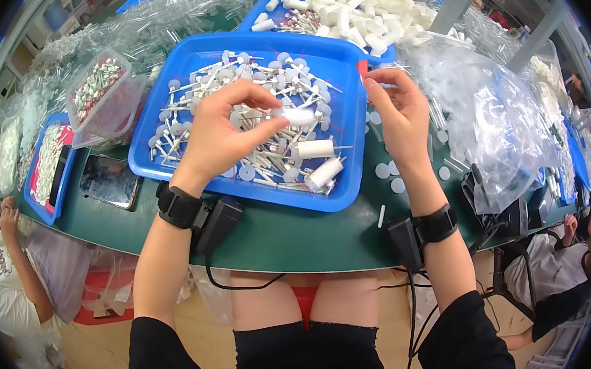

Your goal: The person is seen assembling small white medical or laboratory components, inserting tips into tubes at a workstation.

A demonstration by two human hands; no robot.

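Note:
My left hand (224, 131) is over the large blue tray (138, 138). Its thumb and fingertips pinch one end of a short white cylinder (299, 117), slightly blurred. Below it, two more white cylinders (315, 149) lie at the tray's near right, thin pins sticking out of their ends. Many small white sticks with round translucent discs (252, 171) fill the tray. My right hand (402, 115) is raised just past the tray's right edge, thumb and forefinger brought together. Whatever may be between them is too small to make out. A red tab (363, 68) shows on the tray rim beside those fingers.
White cylinders are heaped (364, 10) behind the tray. To the left are a clear tub (101, 96) of small parts, a phone (109, 181) and a smaller blue tray (51, 214). Clear plastic bags (494, 125) and loose discs (397, 185) lie right. People sit at both sides.

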